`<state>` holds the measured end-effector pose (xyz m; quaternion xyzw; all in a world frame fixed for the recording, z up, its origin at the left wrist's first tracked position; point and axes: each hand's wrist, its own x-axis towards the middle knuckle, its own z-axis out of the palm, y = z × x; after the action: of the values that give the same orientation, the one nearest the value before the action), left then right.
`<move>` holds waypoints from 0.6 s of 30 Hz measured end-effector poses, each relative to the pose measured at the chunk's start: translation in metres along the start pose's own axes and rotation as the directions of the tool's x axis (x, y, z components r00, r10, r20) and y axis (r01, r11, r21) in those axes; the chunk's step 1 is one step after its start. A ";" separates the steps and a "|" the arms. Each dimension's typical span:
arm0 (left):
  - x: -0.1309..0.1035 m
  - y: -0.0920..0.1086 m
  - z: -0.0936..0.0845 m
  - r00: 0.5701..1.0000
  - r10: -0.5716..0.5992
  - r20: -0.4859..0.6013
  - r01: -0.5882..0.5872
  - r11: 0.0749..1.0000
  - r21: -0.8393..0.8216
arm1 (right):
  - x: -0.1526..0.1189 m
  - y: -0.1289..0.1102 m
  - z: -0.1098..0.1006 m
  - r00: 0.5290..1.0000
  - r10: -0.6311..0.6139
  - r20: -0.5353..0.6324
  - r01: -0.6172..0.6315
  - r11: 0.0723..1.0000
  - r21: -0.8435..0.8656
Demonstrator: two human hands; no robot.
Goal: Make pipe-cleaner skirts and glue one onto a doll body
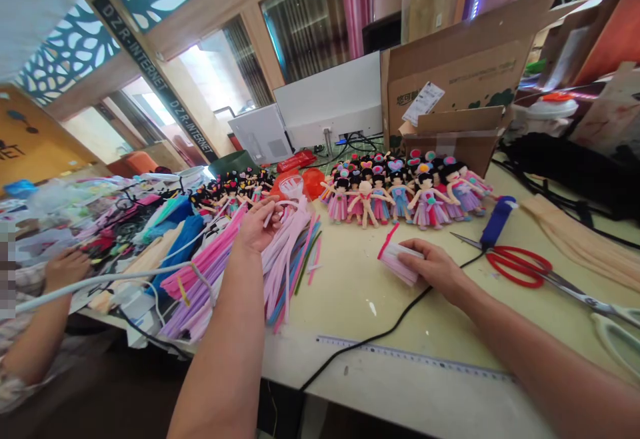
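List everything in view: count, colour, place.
Table: one, pale yellow, centre.
Dolls: many, multicoloured, far side.
Plain doll: one, cream, front row.
Fuzzy strips: many, mostly pink and purple, left of centre.
Pink bundle: one, pale pink, right of centre.
Scissors: two, red- and white-handled, right.
Blue object: one, blue, beside the scissors.
Ruler: one, pale, near edge.
Cardboard box: at least one, brown, rear.
Panels: two, white, rear.
Plastic bags: a few, red-orange, rear.
Clutter: uncountable, mixed, left.
Co-worker's hand: one, bare, far left.
Left hand: one, bare, at the strips.
Right hand: one, bare, holding the pink bundle.
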<state>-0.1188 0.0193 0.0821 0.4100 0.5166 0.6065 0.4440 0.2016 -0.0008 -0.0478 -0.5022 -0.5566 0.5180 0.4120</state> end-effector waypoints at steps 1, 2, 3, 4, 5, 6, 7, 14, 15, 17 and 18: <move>-0.004 0.003 -0.001 0.999 0.027 0.018 -0.027 1.000 0.004 | -0.001 -0.001 0.000 1.000 0.012 0.004 -0.012 1.000 -0.001; -0.010 0.006 -0.003 0.998 0.057 0.037 -0.059 0.997 0.050 | -0.001 -0.003 0.000 1.000 0.024 0.005 -0.024 1.000 -0.001; -0.016 0.008 -0.006 0.994 0.097 0.045 -0.102 0.986 0.130 | -0.002 -0.004 0.000 0.999 0.036 0.004 -0.036 0.999 0.000; -0.023 0.008 -0.009 0.988 0.148 0.043 -0.154 0.960 0.233 | -0.002 -0.005 0.000 0.999 0.049 0.007 -0.049 0.999 -0.002; -0.030 0.008 -0.014 0.978 0.206 0.033 -0.205 0.914 0.350 | -0.002 -0.006 0.000 0.998 0.062 0.014 -0.062 0.998 -0.003; -0.039 0.006 -0.020 0.968 0.251 0.021 -0.231 0.849 0.475 | -0.003 -0.007 0.000 0.997 0.076 0.023 -0.076 0.997 -0.003; -0.047 0.004 -0.026 0.961 0.275 0.014 -0.228 0.766 0.602 | -0.003 -0.008 0.000 0.996 0.088 0.032 -0.088 0.996 -0.003; -0.093 -0.017 -0.040 0.993 0.087 0.078 -0.069 -0.098 0.993 | -0.002 -0.009 0.001 0.997 0.074 0.008 -0.074 0.997 -0.021; -0.095 -0.021 -0.030 0.984 0.110 0.141 -0.120 -0.177 0.977 | -0.003 -0.009 0.001 0.997 0.080 0.012 -0.080 0.996 -0.027; -0.096 -0.033 -0.004 0.944 0.095 0.315 -0.290 -0.212 0.933 | -0.003 -0.010 0.000 0.996 0.084 0.012 -0.084 0.996 -0.032; -0.094 -0.041 0.010 0.899 0.041 0.436 -0.419 -0.205 0.885 | -0.003 -0.010 0.000 0.997 0.081 0.011 -0.080 0.996 -0.037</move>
<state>-0.0790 -0.0657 0.0392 0.7602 0.6442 0.0169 -0.0827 0.2010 -0.0035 -0.0381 -0.5285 -0.5476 0.5270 0.3782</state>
